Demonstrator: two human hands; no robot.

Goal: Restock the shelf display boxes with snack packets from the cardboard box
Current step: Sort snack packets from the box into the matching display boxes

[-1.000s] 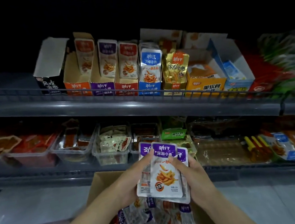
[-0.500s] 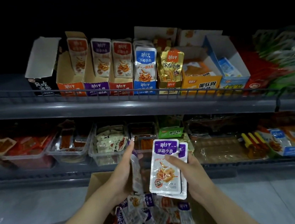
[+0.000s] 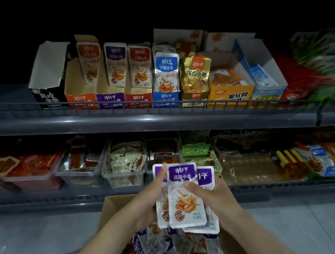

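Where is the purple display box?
Head view, upper shelf, left of centre: the purple display box stands between an orange box and a red box.

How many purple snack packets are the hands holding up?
3 show: a front packet, a left packet tucked behind it by the left hand, a right packet behind it by the right hand. More may hide behind.

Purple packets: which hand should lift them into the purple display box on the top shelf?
Probably left. The purple display box sits up and left of the purple packets; the left hand grips their left edge, while the right hand would reach across.
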